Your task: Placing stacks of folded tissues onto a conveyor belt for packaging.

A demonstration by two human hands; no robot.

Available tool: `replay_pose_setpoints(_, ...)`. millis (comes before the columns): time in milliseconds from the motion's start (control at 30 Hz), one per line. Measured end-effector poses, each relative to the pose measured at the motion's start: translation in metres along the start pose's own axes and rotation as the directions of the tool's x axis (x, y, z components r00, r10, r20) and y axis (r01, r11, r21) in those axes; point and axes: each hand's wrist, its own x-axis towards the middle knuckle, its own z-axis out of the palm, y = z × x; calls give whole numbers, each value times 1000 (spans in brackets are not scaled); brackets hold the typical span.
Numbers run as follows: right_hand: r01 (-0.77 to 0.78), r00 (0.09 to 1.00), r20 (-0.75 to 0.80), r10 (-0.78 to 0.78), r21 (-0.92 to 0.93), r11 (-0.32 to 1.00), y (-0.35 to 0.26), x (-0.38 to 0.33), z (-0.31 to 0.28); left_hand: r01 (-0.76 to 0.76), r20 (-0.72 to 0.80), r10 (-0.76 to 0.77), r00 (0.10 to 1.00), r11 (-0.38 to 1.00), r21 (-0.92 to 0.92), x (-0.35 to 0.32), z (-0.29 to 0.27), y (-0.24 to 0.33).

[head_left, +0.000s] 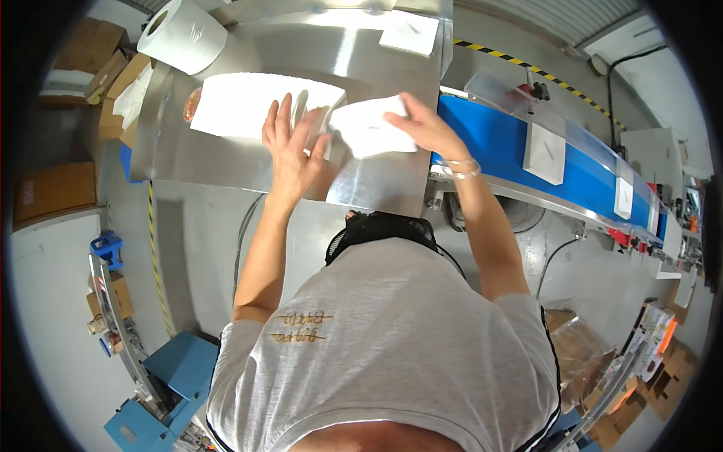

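My left hand [292, 147] lies flat with fingers spread on the steel table [226, 162], at the right edge of a long white sheet stack [241, 104]. My right hand [422, 124] presses on a separate white folded sheet [365, 128] just beside it, fingers over its upper right corner. A bracelet circles my right wrist. The two white pieces nearly touch between my hands.
A large white paper roll [183, 34] stands at the table's far left corner. Another white pad [410, 32] lies at the far right. A blue conveyor belt [497, 143] carrying white packets [544, 151] runs off to the right. Cardboard boxes [56, 188] sit at left.
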Motion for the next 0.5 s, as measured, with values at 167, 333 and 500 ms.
replay_pose_setpoints(167, -310, 804, -593, 35, -369, 876, 65, -48, -89, 18, 12, -19, 1000, 999, 51, -1, 0, -7)
replay_pose_setpoints(333, -512, 575, -818, -13, -373, 774, 44, -86, -126, 28, -15, -27, 1000, 999, 25, -2, 3, -8)
replay_pose_setpoints(500, -54, 775, -345, -530, -872, 487, 4, -43, -70, 9, -16, -10, 1000, 1000, -14, 0, 3, -6)
